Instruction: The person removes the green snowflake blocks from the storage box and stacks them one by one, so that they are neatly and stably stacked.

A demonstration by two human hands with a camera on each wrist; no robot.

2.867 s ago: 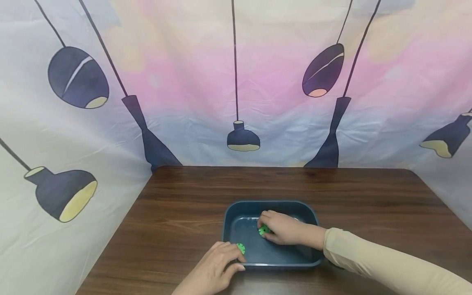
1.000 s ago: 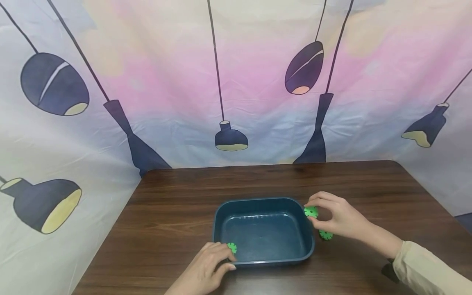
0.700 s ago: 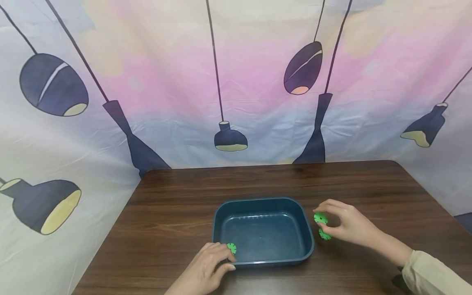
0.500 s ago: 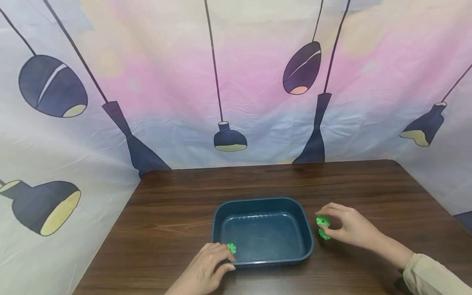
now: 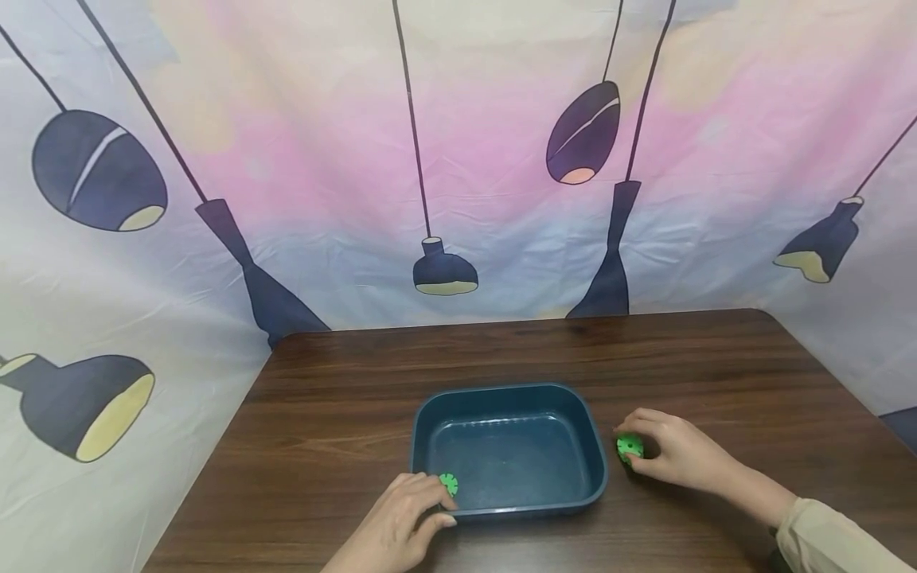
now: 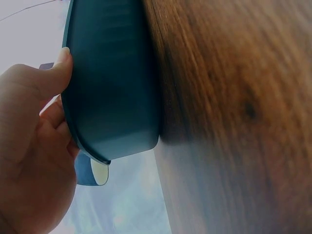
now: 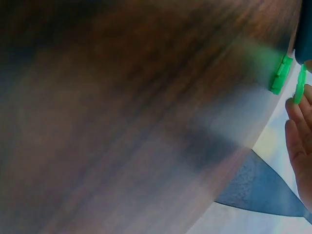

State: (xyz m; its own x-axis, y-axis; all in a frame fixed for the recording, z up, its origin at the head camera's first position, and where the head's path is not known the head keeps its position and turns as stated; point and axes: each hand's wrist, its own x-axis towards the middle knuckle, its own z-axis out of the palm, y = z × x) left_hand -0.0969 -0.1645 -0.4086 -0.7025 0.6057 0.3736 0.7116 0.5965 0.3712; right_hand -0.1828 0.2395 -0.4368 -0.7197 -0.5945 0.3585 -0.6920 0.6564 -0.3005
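My left hand (image 5: pixel 401 517) grips the rim of a dark blue plastic tray (image 5: pixel 512 509) at its near left corner. In the left wrist view the thumb (image 6: pixel 61 73) lies against the tray's outer wall. Beside those fingers, inside the tray, shows a green notched plastic disc (image 5: pixel 449 484), partly hidden by the hand. To the right of the tray my right hand (image 5: pixel 673 450) pinches another green disc (image 5: pixel 630 447) between thumb and fingers. The right wrist view has this held disc (image 7: pixel 301 84) just above a green notched piece (image 7: pixel 281 75) lying on the table.
The tray stands on a dark brown wooden table (image 5: pixel 344 398). Behind it and along the sides hangs a pastel cloth (image 5: pixel 501 159) printed with dark lamps.
My right hand has carried a green disc out of the tray, over its right wall, and lowered it onto or close above the green piece there. The left hand keeps its grip on the rim.
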